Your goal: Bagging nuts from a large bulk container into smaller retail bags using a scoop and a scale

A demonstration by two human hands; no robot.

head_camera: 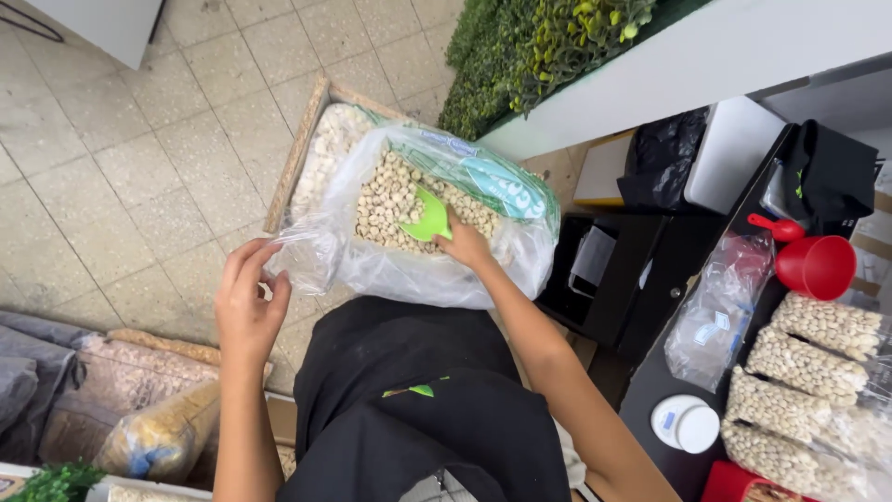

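right hand (465, 244) dips green scoop (427, 218) into nuts (386, 200); left hand (246, 302) pinches bag (321, 256).

Beige tiled floor (139, 139), black shelving (641, 270)

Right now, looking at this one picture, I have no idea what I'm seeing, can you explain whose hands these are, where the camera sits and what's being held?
There is no machine here: these are one person's two bare hands, seen from a camera worn on their head and looking down. The right hand holds a green scoop inside a big clear plastic bag of pale nuts. The left hand pinches the bag's edge open with its fingers. The bag sits in a wooden tray above a tiled floor. On the dark table to the right lie filled smaller bags, a red cup and a small white scale.
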